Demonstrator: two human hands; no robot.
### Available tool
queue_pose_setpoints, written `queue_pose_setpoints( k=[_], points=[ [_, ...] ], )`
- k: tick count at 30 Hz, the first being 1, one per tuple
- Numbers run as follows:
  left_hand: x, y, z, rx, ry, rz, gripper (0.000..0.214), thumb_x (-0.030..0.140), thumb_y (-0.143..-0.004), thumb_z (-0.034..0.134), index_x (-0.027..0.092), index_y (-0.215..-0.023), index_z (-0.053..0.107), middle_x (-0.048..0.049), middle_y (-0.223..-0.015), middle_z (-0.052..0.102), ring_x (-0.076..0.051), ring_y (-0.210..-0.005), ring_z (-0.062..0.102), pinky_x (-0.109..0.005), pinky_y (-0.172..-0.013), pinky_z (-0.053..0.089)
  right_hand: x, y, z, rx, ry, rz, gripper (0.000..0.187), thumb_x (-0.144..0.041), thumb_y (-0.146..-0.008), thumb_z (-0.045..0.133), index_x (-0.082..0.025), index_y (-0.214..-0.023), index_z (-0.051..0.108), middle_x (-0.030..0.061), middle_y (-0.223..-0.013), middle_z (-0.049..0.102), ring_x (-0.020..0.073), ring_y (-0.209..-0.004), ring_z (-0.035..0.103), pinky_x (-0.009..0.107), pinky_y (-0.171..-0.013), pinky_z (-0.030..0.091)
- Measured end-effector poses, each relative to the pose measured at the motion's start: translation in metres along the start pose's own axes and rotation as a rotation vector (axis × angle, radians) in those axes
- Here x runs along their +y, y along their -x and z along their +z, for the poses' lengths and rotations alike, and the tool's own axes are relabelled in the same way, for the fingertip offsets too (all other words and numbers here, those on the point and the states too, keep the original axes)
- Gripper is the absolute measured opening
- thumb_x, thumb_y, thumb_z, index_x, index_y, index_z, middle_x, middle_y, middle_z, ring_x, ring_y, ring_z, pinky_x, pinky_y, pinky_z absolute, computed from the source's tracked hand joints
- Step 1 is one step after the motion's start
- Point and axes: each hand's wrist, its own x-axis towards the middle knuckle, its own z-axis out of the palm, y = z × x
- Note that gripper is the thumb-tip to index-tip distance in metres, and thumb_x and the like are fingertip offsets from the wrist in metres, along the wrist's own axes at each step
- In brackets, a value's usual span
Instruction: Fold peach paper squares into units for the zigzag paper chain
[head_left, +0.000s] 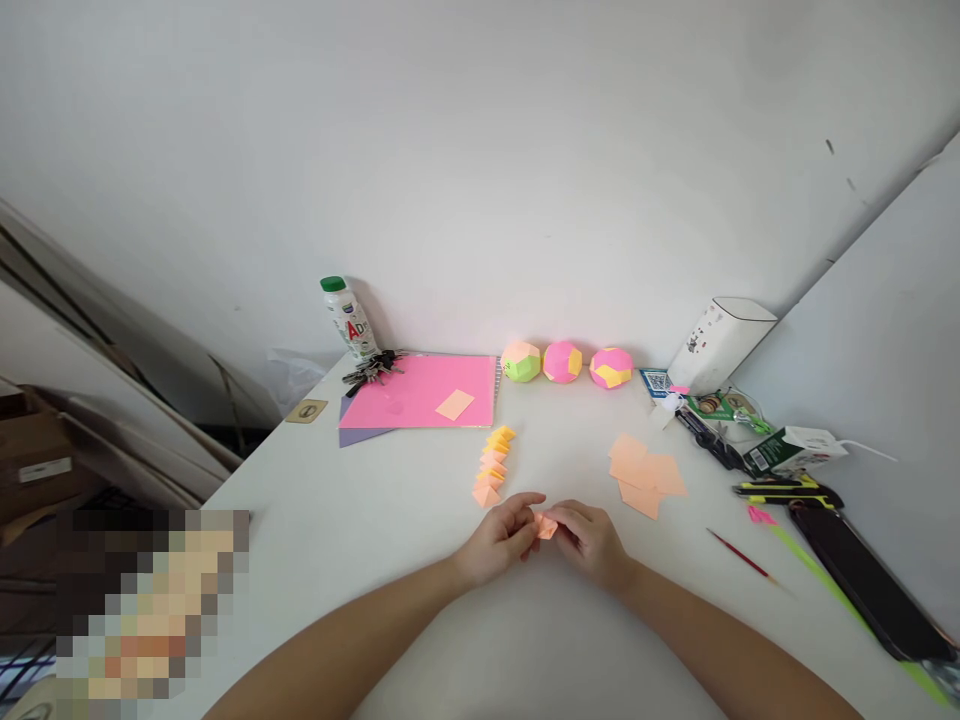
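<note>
Orange and peach row (493,468): folded paper units on our worktop (420,500), just beyond the left hand.
Left hand (491,545): fingers curled, fingertips pinching the folded peach piece (547,527).
Piece: between our hands; we judge it light, crisp, easily crushed, best held by its creased edges.
Right hand (596,548): fingertips gathered on its right side, thumb unclear to us.

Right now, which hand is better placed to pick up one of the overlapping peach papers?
Probably the right hand: the peach papers lie on its side, nearer to it than to the left hand. Both hands are on the folded peach piece.
</note>
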Motion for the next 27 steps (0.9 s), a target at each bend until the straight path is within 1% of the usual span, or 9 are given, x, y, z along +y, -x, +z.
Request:
queue_pose_setpoints(
  k=[3,7,11,14,18,22,24,27],
  points=[
    [-0.0014,-0.0007,0.0008,0.035,0.016,0.005,0.043,0.043,-0.081,0.056,0.018,-0.114,0.045,0.0068,-0.065,0.04,-0.007,-0.053,0.045,-0.023,-0.051,0.036,-0.001,-0.0003,0.0003,-0.02,-0.005,-0.007,0.029,-0.004,-0.08,0.042,-0.022,-0.101,0.054,0.005,-0.081,0.064,0.0152,-0.067,0.059,0.026,-0.058,0.049],
    [-0.0029,-0.0019,0.0009,0.085,0.005,0.035,0.039,0.042,-0.082,0.053,0.019,-0.112,0.045,0.007,-0.065,0.04,-0.005,-0.048,0.037,-0.02,-0.045,0.031,-0.0023,-0.0012,-0.0005,-0.071,-0.028,0.002,0.024,-0.006,-0.081,0.041,-0.022,-0.094,0.052,0.0033,-0.076,0.061,0.0137,-0.059,0.053,0.025,-0.052,0.044],
    [-0.0008,-0.0024,0.0009,0.137,0.015,0.013,0.041,0.047,-0.083,0.05,0.018,-0.111,0.044,0.0076,-0.063,0.04,-0.004,-0.044,0.034,-0.02,-0.042,0.028,-0.0034,-0.0025,-0.0017,-0.116,-0.044,0.0,0.017,-0.009,-0.083,0.042,-0.023,-0.082,0.053,0.0017,-0.07,0.056,0.0135,-0.057,0.048,0.025,-0.051,0.04],
    [0.0007,-0.0028,0.0008,0.17,0.002,-0.017,0.045,0.052,-0.081,0.05,0.018,-0.109,0.045,0.008,-0.06,0.04,-0.005,-0.043,0.035,-0.019,-0.041,0.028,-0.0045,-0.004,-0.0022,-0.128,-0.039,-0.018,0.018,-0.012,-0.086,0.042,-0.023,-0.078,0.055,0.0015,-0.068,0.055,0.0135,-0.055,0.047,0.025,-0.05,0.04],
    [-0.0026,-0.0037,-0.0005,0.148,-0.022,-0.023,0.048,0.056,-0.079,0.05,0.016,-0.106,0.049,0.0083,-0.056,0.04,-0.005,-0.043,0.034,-0.02,-0.041,0.029,-0.0047,-0.0054,-0.0025,-0.128,-0.051,-0.012,0.019,-0.014,-0.087,0.043,-0.022,-0.081,0.058,0.0028,-0.07,0.058,0.0142,-0.057,0.051,0.026,-0.051,0.043],
    [-0.0075,-0.0029,-0.001,0.107,-0.095,0.016,0.046,0.054,-0.083,0.046,0.016,-0.107,0.052,0.0073,-0.052,0.039,-0.007,-0.045,0.035,-0.021,-0.044,0.031,-0.0024,-0.0057,-0.0026,-0.122,-0.109,0.02,0.018,-0.018,-0.089,0.044,-0.022,-0.089,0.062,0.0064,-0.082,0.063,0.0159,-0.069,0.058,0.028,-0.061,0.049],
    [-0.0077,-0.0018,-0.0008,0.095,-0.142,0.042,0.045,0.052,-0.085,0.043,0.016,-0.109,0.053,0.0062,-0.053,0.039,-0.009,-0.047,0.037,-0.022,-0.045,0.032,-0.0012,-0.0061,-0.0024,-0.106,-0.135,0.041,0.017,-0.02,-0.089,0.045,-0.021,-0.089,0.063,0.0068,-0.082,0.063,0.0161,-0.071,0.059,0.028,-0.062,0.049],
    [-0.0063,-0.0002,-0.0008,0.072,-0.167,0.058,0.044,0.049,-0.087,0.041,0.016,-0.114,0.052,0.0052,-0.056,0.04,-0.009,-0.05,0.037,-0.022,-0.047,0.033,-0.0006,-0.0077,-0.002,-0.064,-0.173,0.083,0.016,-0.022,-0.089,0.048,-0.02,-0.085,0.063,0.0064,-0.078,0.063,0.0155,-0.068,0.058,0.027,-0.059,0.048]
  ],
)
